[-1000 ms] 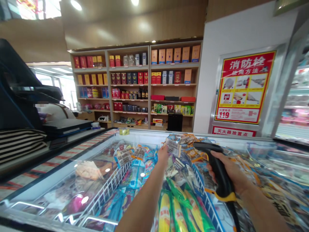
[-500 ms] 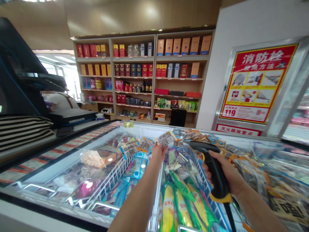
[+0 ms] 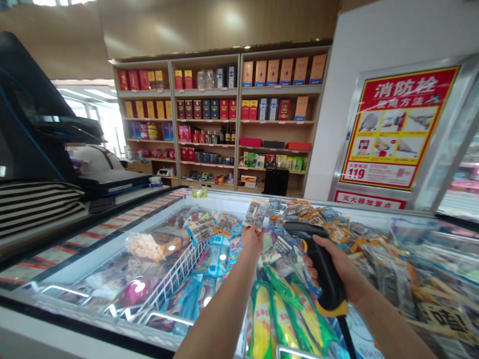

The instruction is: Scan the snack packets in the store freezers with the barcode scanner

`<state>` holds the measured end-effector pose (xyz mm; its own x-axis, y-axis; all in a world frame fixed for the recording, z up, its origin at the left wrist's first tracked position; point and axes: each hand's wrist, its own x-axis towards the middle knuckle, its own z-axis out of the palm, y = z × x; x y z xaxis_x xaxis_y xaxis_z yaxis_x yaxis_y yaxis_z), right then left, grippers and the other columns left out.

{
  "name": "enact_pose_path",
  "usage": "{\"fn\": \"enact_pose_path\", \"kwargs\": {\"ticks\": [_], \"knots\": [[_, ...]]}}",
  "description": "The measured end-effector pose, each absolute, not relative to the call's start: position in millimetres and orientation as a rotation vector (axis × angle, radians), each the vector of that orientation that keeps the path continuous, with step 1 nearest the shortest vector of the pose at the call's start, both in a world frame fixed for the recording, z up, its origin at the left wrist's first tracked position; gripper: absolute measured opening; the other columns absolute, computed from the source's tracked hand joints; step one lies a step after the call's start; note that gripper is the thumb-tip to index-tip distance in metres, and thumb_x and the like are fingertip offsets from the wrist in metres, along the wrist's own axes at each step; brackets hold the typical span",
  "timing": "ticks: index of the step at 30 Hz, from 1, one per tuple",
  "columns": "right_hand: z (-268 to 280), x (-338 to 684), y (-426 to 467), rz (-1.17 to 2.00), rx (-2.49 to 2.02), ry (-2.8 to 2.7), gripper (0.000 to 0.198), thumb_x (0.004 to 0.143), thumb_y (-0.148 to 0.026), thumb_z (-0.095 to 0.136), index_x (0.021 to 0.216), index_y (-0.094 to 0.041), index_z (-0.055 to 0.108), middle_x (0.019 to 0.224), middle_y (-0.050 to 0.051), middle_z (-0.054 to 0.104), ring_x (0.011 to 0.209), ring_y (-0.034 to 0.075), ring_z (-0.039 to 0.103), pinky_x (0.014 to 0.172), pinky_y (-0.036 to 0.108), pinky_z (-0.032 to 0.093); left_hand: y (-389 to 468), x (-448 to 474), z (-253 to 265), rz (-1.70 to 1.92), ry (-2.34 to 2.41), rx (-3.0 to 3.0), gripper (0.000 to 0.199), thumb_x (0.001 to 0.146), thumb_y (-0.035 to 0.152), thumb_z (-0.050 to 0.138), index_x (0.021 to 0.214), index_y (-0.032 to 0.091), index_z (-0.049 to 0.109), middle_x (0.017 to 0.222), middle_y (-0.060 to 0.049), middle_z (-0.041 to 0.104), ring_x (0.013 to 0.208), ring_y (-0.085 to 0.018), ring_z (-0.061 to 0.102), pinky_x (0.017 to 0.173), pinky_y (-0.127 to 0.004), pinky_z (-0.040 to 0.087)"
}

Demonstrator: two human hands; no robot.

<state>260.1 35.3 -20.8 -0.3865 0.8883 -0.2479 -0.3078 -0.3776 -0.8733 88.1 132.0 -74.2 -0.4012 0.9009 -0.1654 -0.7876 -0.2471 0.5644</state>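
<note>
My left hand (image 3: 253, 238) reaches over the chest freezer and pinches the lower edge of a small clear-and-brown snack packet (image 3: 256, 214), held up with its printed face toward me. In my right hand (image 3: 337, 267) is a black and yellow barcode scanner (image 3: 326, 269), gripped by its handle. The scanner's head points left, toward the packet, with a gap between them. Its cable (image 3: 347, 339) hangs down from the handle. Under my hands lie corn packs (image 3: 262, 319) in green and yellow wrapping and blue ice-cream packets (image 3: 218, 257).
White wire baskets (image 3: 175, 279) divide the freezer (image 3: 112, 324). Orange and brown packets (image 3: 385, 269) heap up at the right. A dark checkout machine (image 3: 33, 114) and a striped cloth (image 3: 37, 207) stand at the left, with a partly hidden person (image 3: 93, 157) behind. Shelves (image 3: 239, 107) of boxes line the back.
My left hand has shifted slightly right and down, turning the packet more upright. My right hand has brought the scanner a little left, closer to the packet.
</note>
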Motion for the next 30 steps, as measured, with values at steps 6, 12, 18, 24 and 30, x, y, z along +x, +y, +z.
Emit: {"fn": "enact_pose_path", "kwargs": {"ticks": [6,12,18,24,30], "knots": [[-24,255,33,1.888,-0.996,-0.941,0.026,0.07,-0.041,0.049,0.07,-0.016,0.052,0.047,-0.002,0.053,0.034,0.009,0.048,0.032,0.02,0.04,133,95,-77,1.894,0.708,0.262,0.029,0.064,-0.002,0.039,0.08,0.021,0.046,0.062,0.005,0.053,0.056,-0.005,0.053,0.065,-0.022,0.042],[-21,255,29,1.863,-0.999,-0.986,0.025,0.071,-0.041,0.049,0.069,-0.016,0.051,0.046,-0.002,0.053,0.033,0.009,0.048,0.031,0.02,0.04,131,95,-76,1.914,0.638,0.31,0.036,0.059,-0.007,0.038,0.079,0.022,0.048,0.061,0.005,0.053,0.055,-0.005,0.052,0.066,-0.021,0.041],[-17,253,23,1.873,-0.982,-1.033,0.025,0.072,-0.04,0.047,0.068,-0.016,0.052,0.044,-0.002,0.053,0.031,0.009,0.048,0.028,0.02,0.039,132,92,-79,1.881,0.638,0.275,0.028,0.059,-0.006,0.037,0.067,0.02,0.043,0.061,0.004,0.053,0.059,-0.006,0.054,0.069,-0.024,0.042],[-15,254,23,1.836,-1.069,-1.036,0.034,0.072,-0.042,0.047,0.055,-0.013,0.051,0.042,0.0,0.052,0.031,0.009,0.048,0.03,0.019,0.041,131,92,-79,1.894,0.633,0.386,0.03,0.059,-0.004,0.041,0.076,0.02,0.047,0.067,0.004,0.054,0.062,-0.005,0.054,0.067,-0.021,0.041],[-14,265,34,1.772,-1.009,-0.971,0.024,0.071,-0.039,0.048,0.064,-0.015,0.051,0.045,-0.002,0.053,0.033,0.009,0.048,0.03,0.02,0.041,133,78,-77,1.958,0.737,0.376,0.026,0.061,-0.001,0.042,0.076,0.02,0.047,0.062,0.006,0.051,0.055,-0.004,0.051,0.07,-0.023,0.041]]}}
